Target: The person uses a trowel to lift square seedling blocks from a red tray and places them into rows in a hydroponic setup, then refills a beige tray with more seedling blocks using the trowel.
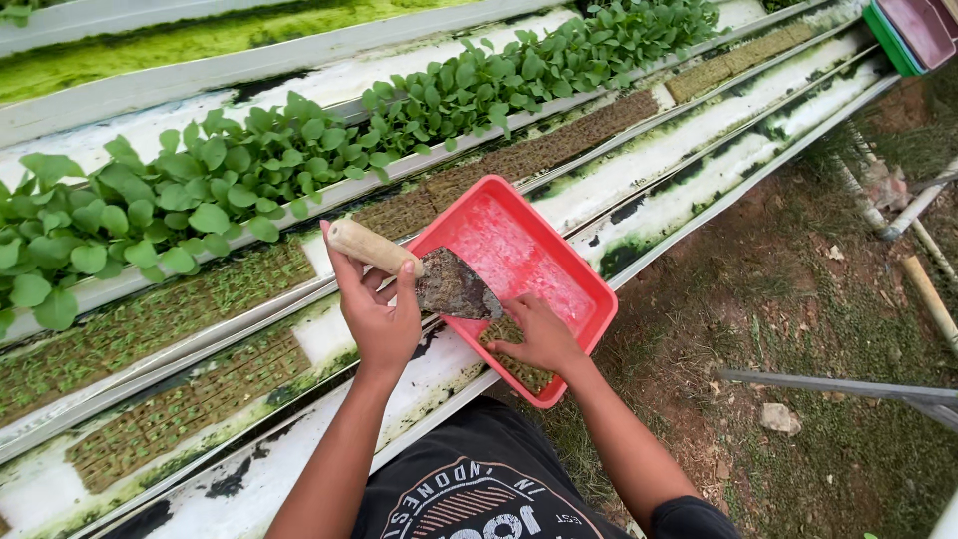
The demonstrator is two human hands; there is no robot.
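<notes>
The red plastic tray (pixel 519 262) sits tilted across the edge of the white growing channels (pixel 689 140), its near corner hanging out over the bare ground, so a firm push from either hand could tip it and spill what it holds. Inside that near corner lies a small block of brown seedling plugs (pixel 521 367), and it looks crumbly: if the blade pries too hard, the block could break apart rather than come away whole. The left hand (pixel 379 314), just left of the tray, is curled around the pale wooden handle of a rusty trowel (pixel 439 281), thumb and fingers wrapped tight, with the mottled blade reaching over the tray's rim toward the plugs. The right hand (pixel 539 334) rests inside the tray, fingers loosely bent and pressing down on the plug block right beside the blade tip; those fingertips sit close enough to the metal edge that a slip could nick them, though whether blade and fingers actually touch is hard to tell. Beyond the tray, leafy green seedlings (pixel 299 150) fill a farther channel.
</notes>
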